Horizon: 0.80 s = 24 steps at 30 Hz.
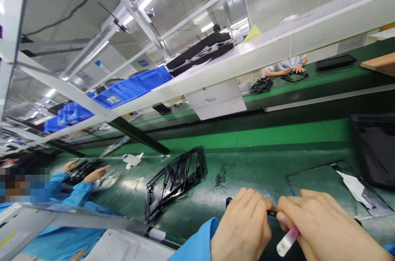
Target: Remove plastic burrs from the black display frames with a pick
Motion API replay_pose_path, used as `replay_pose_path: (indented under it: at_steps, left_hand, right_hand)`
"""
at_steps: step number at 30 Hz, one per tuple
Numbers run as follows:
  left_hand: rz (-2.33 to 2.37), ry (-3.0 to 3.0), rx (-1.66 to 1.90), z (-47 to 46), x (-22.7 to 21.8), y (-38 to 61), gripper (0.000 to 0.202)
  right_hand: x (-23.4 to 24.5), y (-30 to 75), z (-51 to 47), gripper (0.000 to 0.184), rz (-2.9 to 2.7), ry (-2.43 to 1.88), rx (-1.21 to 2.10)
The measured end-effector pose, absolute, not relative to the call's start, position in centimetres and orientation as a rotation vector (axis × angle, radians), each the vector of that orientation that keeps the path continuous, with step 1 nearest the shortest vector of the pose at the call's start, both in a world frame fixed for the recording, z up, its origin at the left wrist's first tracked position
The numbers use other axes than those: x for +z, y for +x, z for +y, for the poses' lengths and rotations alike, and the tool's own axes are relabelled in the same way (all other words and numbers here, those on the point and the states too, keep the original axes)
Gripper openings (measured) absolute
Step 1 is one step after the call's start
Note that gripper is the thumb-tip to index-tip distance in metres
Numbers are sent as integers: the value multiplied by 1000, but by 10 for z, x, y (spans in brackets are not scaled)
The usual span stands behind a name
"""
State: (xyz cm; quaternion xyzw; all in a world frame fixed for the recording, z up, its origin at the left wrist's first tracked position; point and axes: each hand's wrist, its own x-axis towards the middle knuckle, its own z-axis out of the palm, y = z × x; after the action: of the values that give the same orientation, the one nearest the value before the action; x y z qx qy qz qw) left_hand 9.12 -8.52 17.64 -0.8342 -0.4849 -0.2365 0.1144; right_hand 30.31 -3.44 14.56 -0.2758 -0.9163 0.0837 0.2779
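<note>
My left hand (242, 226), in a blue sleeve, is closed on a thin black plastic frame (272, 213) at the lower right of the view. Close beside it, my right hand (327, 222) grips the same frame. Most of the frame is hidden behind my hands. A small flat tool (286, 243) with a rounded silver end and a pink section sticks out below my right fingers; its exact kind does not show. Beyond my left hand, small black scraps (221, 176) lie scattered on the green bench.
Several black frames (175, 181) lie stacked to the left on the green bench (259, 168). White paper (354, 188) lies at right, near a dark bin (373, 150). A co-worker's hands (95, 174) work at far left, another's (299, 68) across the bench. An overhead shelf (277, 53) holds blue bins (132, 88).
</note>
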Motion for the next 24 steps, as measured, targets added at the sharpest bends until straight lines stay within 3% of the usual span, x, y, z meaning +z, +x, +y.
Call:
replay_pose_path:
  at_steps: [5,10,24]
  left_hand:
    - [-1307,-2482,-918,-91,186,75,29]
    - [-1274,-2396,-1020,-96,182,74,2]
    - [-1343,-2363,-864,-87,191,90,22]
  right_hand:
    - [150,305,-34,27,-2467,-714,233]
    - [150,302,-35,25,-2455,-741,199]
    - [147,299,-36,24,-2504,-799,200]
